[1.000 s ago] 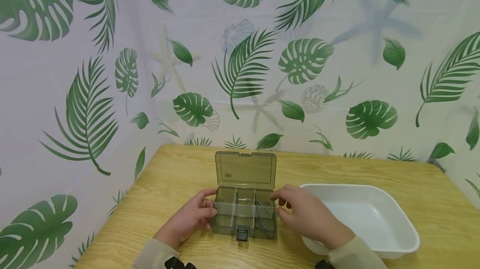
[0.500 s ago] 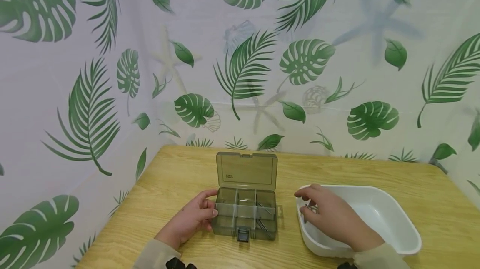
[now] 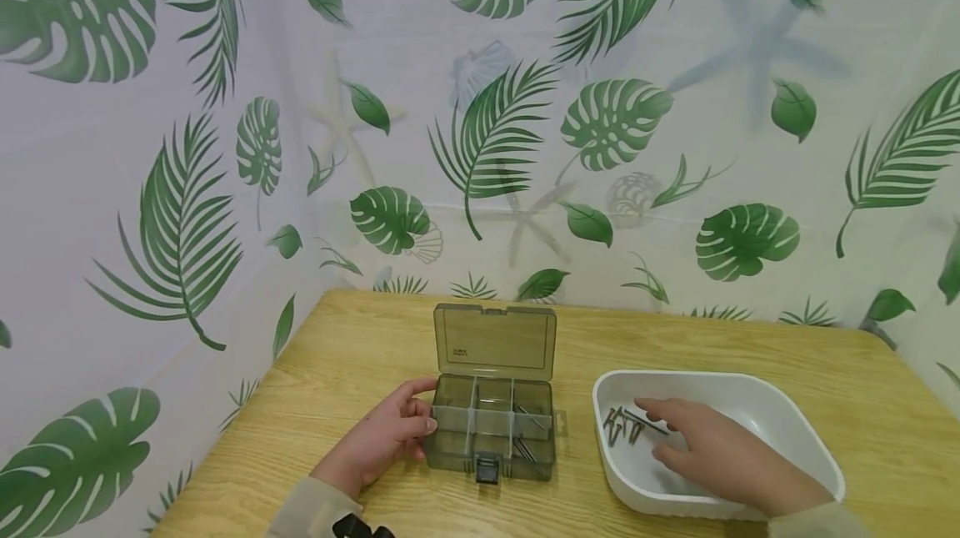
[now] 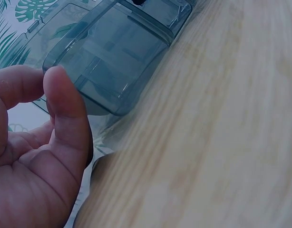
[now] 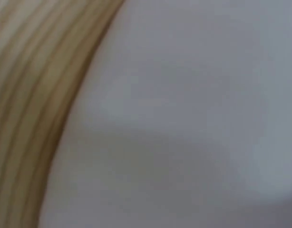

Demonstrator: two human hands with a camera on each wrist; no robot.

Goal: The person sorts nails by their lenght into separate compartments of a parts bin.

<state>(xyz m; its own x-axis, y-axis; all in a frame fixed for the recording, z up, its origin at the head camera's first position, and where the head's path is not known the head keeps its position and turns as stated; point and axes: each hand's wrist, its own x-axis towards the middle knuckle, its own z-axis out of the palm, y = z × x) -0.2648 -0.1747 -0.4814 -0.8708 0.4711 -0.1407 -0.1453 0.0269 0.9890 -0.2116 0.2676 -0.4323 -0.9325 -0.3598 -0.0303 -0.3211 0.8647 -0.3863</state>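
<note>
A smoky clear compartment box [image 3: 491,425] stands on the table with its lid [image 3: 495,344] raised. My left hand [image 3: 390,431] holds the box by its left side, thumb at the wall; in the left wrist view the thumb [image 4: 65,92] touches the box corner. Thin dark nail-like pieces [image 3: 527,450] lie in the box's right-hand compartments. My right hand [image 3: 720,455] hovers within the white basin [image 3: 806,429], fingers extended and holding nothing visible. Left of its fingertips lie several coppery screw-like pieces [image 3: 624,428] and a longer dark one [image 3: 647,423].
The wooden table [image 3: 330,338] carries both containers, with a strip of wood between them. Behind it hangs a leaf-printed cloth [image 3: 495,271]. In the right wrist view the basin's white wall [image 5: 174,104] is blurred and fills most of the frame.
My right hand has moved right from the box's right edge to over the basin, uncovering the screw-like pieces there. My left hand stays at the box.
</note>
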